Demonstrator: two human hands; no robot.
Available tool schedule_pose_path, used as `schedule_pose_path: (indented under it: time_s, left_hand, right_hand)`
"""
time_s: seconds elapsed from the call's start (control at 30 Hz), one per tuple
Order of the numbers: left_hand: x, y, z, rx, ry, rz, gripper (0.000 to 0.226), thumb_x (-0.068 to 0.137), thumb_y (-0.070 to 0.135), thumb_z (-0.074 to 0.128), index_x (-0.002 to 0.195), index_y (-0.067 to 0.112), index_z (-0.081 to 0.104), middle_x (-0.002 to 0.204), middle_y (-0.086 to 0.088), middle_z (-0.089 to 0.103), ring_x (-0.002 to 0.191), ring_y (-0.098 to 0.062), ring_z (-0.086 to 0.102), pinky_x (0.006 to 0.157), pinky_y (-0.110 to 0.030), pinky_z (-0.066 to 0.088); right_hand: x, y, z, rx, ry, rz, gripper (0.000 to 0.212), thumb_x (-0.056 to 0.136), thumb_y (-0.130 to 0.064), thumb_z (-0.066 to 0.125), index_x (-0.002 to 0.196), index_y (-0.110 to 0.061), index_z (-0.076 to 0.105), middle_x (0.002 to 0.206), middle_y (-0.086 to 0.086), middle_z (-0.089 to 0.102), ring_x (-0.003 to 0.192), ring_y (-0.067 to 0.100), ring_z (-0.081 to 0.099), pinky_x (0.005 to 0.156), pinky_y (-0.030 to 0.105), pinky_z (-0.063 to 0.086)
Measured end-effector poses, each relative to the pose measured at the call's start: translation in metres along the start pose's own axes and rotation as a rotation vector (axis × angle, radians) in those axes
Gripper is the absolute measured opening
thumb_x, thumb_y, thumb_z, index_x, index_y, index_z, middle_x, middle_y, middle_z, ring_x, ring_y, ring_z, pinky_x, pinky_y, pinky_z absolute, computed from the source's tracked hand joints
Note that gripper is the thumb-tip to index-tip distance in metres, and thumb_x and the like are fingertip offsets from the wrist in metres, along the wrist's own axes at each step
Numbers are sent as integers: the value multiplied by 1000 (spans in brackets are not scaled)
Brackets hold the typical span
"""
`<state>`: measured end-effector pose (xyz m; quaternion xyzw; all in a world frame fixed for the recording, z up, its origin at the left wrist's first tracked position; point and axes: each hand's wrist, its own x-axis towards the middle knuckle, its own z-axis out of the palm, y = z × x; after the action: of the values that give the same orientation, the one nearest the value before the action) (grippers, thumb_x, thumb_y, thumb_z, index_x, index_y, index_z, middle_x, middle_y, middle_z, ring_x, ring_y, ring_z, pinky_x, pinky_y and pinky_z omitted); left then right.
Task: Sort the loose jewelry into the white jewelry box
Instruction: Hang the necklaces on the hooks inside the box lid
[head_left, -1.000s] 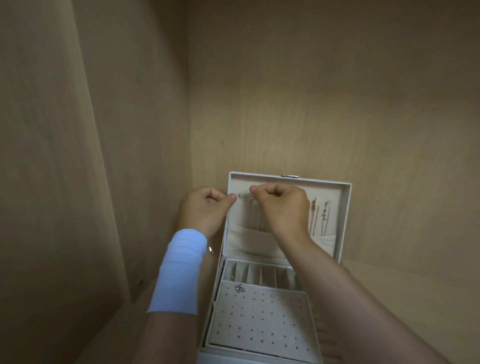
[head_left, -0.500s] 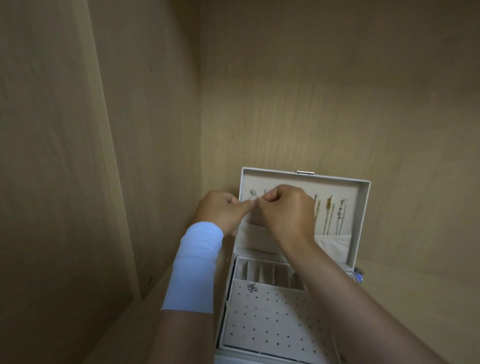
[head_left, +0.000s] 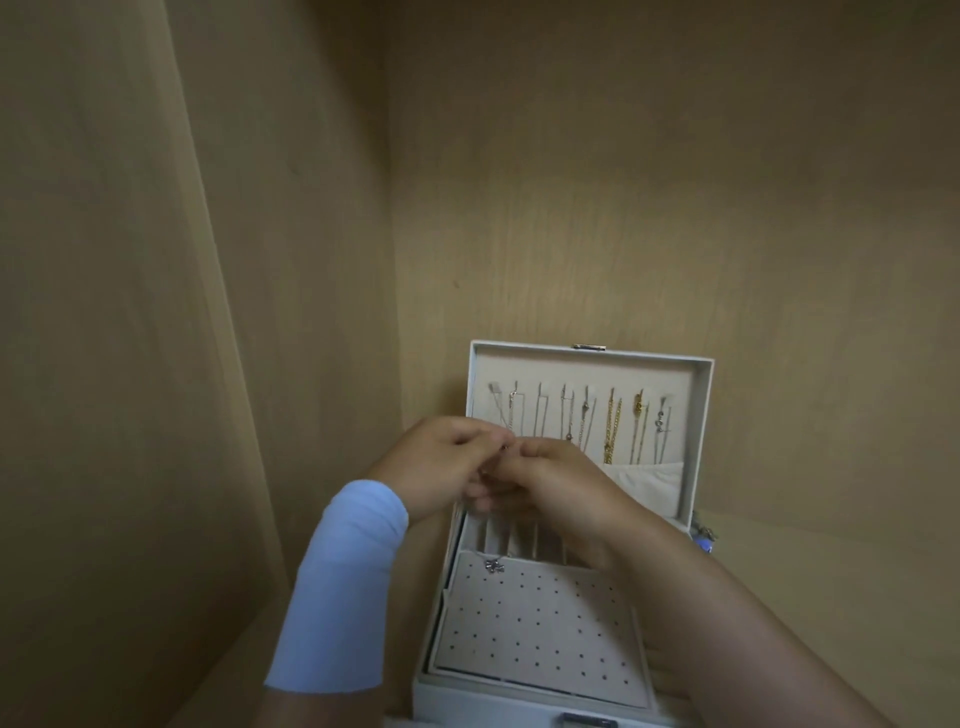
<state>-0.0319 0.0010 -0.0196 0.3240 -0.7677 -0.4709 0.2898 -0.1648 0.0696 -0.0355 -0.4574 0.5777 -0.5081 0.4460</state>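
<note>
The white jewelry box (head_left: 704, 415) stands open on a wooden shelf, its lid upright. Several silver and gold chains (head_left: 613, 431) hang from hooks inside the lid. My left hand (head_left: 436, 470) and my right hand (head_left: 550, 488) meet in front of the lid's lower left, fingers curled, pinching a thin silver necklace (head_left: 506, 423) whose chain runs up to the second hook. A small silver earring (head_left: 493, 565) sits at the top left of the perforated earring panel (head_left: 540, 634). Ring slots behind the panel are partly hidden by my hands.
Wooden walls close in on the left and at the back. A small blue and silver item (head_left: 704, 538) lies on the shelf right of the box. A white band (head_left: 343, 587) wraps my left forearm.
Both hands have come down from the hooks at the top of the lid to its lower part. The row of hanging chains, earlier covered, now shows.
</note>
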Motion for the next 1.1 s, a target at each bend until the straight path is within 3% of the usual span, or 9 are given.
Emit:
schedule_pose_path:
  time_s: [0.17, 0.27, 0.33, 0.43, 0.57, 0.67, 0.83, 0.97, 1.1]
  left_hand:
    - [0, -1, -7, 24, 86, 1, 21, 98, 16, 51, 99, 25, 70, 88, 6, 67, 56, 1, 59, 51, -13, 42]
    - [-1, -1, -4, -81, 73, -58, 16, 96, 14, 56, 108, 17, 66, 98, -3, 69, 51, -10, 61, 44, -19, 44]
    - [1, -2, 6, -112, -2, -95, 21, 96, 16, 58, 116, 15, 64, 91, -1, 70, 50, -13, 61, 44, -21, 46]
    - [0, -1, 22, -132, -154, -130, 15, 99, 15, 54, 108, 15, 65, 74, 5, 71, 44, -10, 57, 43, -20, 44]
    - [1, -2, 28, -135, -186, -150, 20, 98, 21, 56, 108, 5, 65, 86, 0, 76, 46, -9, 52, 43, -18, 38]
    - [2, -1, 24, -143, -112, -123, 15, 97, 21, 57, 99, 10, 68, 85, 0, 76, 48, -9, 54, 45, -19, 37]
    - [2, -2, 21, -17, 8, -60, 13, 91, 27, 66, 89, 19, 77, 81, 8, 74, 52, -8, 60, 46, -15, 41]
    - [3, -1, 22, 12, 33, 19, 11, 88, 27, 70, 85, 21, 79, 64, 8, 69, 52, -3, 54, 57, -15, 45]
    - [3, -2, 16, -38, 92, 83, 7, 85, 19, 73, 91, 20, 77, 80, 5, 75, 62, -5, 60, 62, -16, 50]
  right_hand:
    - [-8, -5, -18, -194, 57, 3, 17, 98, -11, 59, 96, 0, 72, 70, 10, 69, 62, 22, 63, 63, 30, 56]
    - [-10, -15, -27, -324, 65, -46, 20, 98, -15, 59, 91, -6, 74, 74, 8, 74, 71, 27, 68, 76, 34, 59]
    - [-9, -23, -31, -485, 89, -145, 20, 96, -20, 62, 88, -11, 77, 81, 5, 77, 82, 24, 71, 87, 37, 56]
    - [-6, -36, -35, -601, 126, -238, 20, 95, -20, 62, 85, -16, 78, 80, -1, 76, 79, 11, 70, 89, 38, 56]
    - [-1, -46, -40, -584, 146, -248, 22, 95, -22, 62, 78, -18, 76, 75, 4, 74, 76, 21, 70, 85, 43, 58]
    - [-3, -42, -44, -616, 136, -216, 24, 94, -25, 62, 82, -12, 76, 70, -2, 71, 62, 6, 61, 76, 37, 55]
    - [-19, -26, -41, -599, -86, 34, 27, 87, -34, 66, 79, -9, 70, 64, -1, 65, 56, 15, 53, 52, 22, 42]
    - [-18, -13, -27, -421, -38, -89, 14, 83, -23, 76, 70, -19, 74, 55, -3, 61, 47, 13, 51, 43, 20, 39]
    - [-9, -12, -29, -379, 13, -133, 20, 92, -14, 67, 75, -13, 77, 69, 5, 73, 47, 16, 54, 42, 22, 41]
